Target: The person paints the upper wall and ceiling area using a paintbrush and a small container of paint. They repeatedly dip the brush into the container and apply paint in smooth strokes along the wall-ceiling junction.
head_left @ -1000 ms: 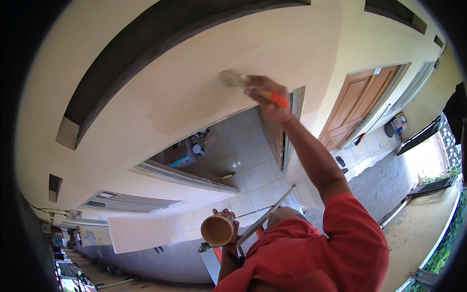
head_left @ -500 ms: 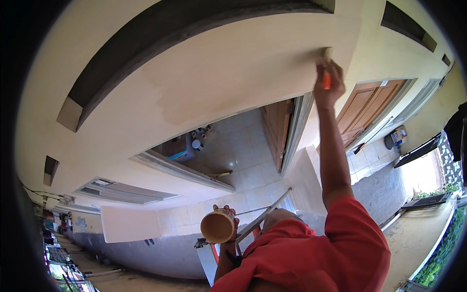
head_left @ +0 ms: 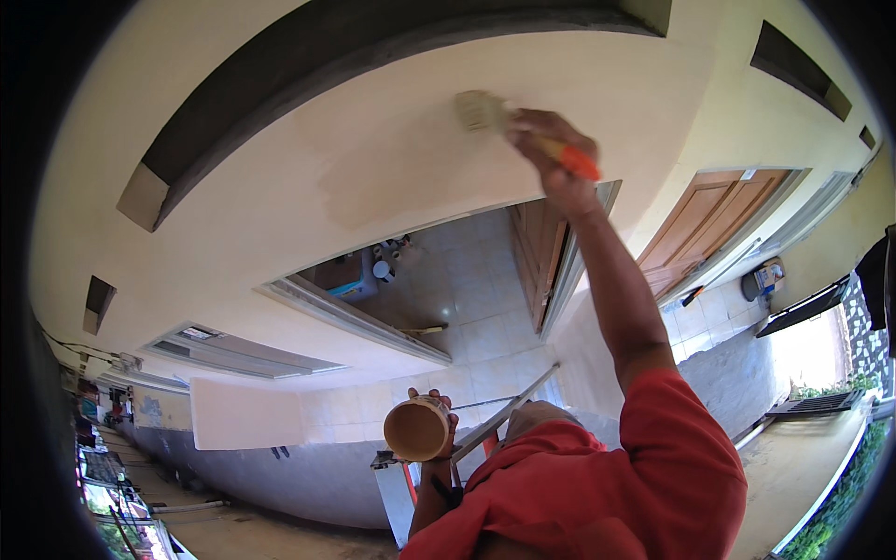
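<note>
Compared with half a second ago, your right hand (head_left: 558,157) is well to the left: it is away from the wall's right-hand corner and over the middle of the smooth cream-beige wall (head_left: 607,98), between the dark, curved recess (head_left: 392,49) above and the wood-framed doorway (head_left: 350,319) below. Its fingers are closed around the flat, pale-bristled brush (head_left: 478,111) with an orange-red handle end, and the bristles point left. They look to be on or very near the wall; blur keeps you from telling which. The brush is just beside the darker tan, damp-looking patch (head_left: 373,177), so the sideways sweep seems to be working this middle area rather than the far right edge. Your left hand (head_left: 452,431) is much where it was, low by your body, fingers wrapped around the round tan cup (head_left: 415,432), its mouth facing up toward you; you cannot tell how full it is.
</note>
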### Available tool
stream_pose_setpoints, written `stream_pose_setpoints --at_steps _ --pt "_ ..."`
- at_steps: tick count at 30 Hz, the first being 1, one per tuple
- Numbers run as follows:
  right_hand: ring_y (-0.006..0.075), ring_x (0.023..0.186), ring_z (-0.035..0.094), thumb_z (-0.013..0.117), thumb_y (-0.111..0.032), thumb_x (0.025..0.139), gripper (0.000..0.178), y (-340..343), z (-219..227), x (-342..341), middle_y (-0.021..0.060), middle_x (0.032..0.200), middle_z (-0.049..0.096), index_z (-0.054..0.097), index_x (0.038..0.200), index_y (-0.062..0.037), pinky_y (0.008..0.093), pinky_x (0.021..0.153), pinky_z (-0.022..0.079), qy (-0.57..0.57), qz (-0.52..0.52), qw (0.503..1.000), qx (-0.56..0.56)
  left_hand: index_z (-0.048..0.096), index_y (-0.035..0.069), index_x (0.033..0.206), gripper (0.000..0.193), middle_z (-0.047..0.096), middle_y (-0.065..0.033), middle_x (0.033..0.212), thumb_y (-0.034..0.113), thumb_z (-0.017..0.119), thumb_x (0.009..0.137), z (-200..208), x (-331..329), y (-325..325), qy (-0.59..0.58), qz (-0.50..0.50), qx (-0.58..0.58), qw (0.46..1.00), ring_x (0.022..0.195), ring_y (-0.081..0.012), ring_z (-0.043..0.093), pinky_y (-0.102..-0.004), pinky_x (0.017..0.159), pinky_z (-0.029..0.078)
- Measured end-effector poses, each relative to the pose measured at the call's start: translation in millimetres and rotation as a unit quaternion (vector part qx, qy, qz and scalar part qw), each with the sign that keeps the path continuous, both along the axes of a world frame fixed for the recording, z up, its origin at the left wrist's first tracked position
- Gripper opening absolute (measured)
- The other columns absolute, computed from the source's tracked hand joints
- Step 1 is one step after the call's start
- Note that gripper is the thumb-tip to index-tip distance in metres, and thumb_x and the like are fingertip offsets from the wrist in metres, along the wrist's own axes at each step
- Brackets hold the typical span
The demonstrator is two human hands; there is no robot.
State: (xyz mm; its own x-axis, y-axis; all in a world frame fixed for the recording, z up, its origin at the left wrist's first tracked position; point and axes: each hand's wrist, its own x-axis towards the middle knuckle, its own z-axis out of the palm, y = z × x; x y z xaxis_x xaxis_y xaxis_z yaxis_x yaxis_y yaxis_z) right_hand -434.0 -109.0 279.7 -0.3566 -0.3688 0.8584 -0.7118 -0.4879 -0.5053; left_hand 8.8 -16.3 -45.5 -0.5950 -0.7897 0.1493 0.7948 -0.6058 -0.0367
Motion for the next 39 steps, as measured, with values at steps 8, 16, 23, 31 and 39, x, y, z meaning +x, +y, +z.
stream_pose_setpoints --at_steps 8,16,23,31,39 --pt "0.0230 0.103 0.076 0.083 -0.001 0.093 0.016 87 -2 -127 0.0124 0.112 0.079 0.081 0.109 -0.0029 0.0340 0.090 0.062 -0.072 -0.324 0.925 -0.182 0.047 0.018 0.162 0.081 0.048 -0.0249 0.154 0.055 0.076 0.096 1 -2 4 0.000 0.017 0.025 1.000 0.143 -0.0439 0.046 -0.0645 0.105 0.055" --pt "0.0294 0.103 0.075 0.089 -0.010 0.083 0.032 -14 -10 15 0.0156 0.124 0.074 0.083 0.115 -0.0154 0.0384 0.088 0.063 0.206 -0.362 0.906 -0.078 0.049 0.017 0.161 0.077 0.049 -0.0244 0.152 0.057 0.072 0.098 -13 3 -1 -0.025 0.008 0.043 0.999 0.141 -0.0446 0.048 -0.0654 0.101 0.057" --pt "0.0301 0.103 0.076 0.083 -0.014 0.088 0.025 -30 -49 78 0.0135 0.121 0.075 0.078 0.112 -0.0100 0.0409 0.089 0.064 0.266 0.107 0.954 0.087 0.050 0.017 0.159 0.074 0.050 -0.0241 0.151 0.058 0.067 0.101 -2 3 -1 -0.039 0.030 0.030 0.998 0.141 -0.0456 0.048 -0.0663 0.100 0.058" --pt "0.0226 0.106 0.077 0.085 -0.002 0.091 0.021 63 31 -75 0.0112 0.115 0.080 0.081 0.111 -0.0052 0.0335 0.095 0.061 0.118 -0.136 0.984 0.016 0.047 0.018 0.163 0.074 0.052 -0.0242 0.149 0.058 0.065 0.102 -1 -2 1 -0.024 0.028 0.045 0.998 0.137 -0.0448 0.050 -0.0658 0.098 0.058" --pt "0.0253 0.103 0.077 0.089 -0.005 0.085 0.028 57 7 -86 0.0096 0.115 0.076 0.084 0.111 -0.0133 0.0370 0.084 0.065 0.239 -0.306 0.920 -0.053 0.048 0.017 0.162 0.071 0.050 -0.0249 0.151 0.054 0.065 0.104 4 -4 0 -0.020 0.016 0.046 0.999 0.139 -0.0437 0.049 -0.0658 0.102 0.057"
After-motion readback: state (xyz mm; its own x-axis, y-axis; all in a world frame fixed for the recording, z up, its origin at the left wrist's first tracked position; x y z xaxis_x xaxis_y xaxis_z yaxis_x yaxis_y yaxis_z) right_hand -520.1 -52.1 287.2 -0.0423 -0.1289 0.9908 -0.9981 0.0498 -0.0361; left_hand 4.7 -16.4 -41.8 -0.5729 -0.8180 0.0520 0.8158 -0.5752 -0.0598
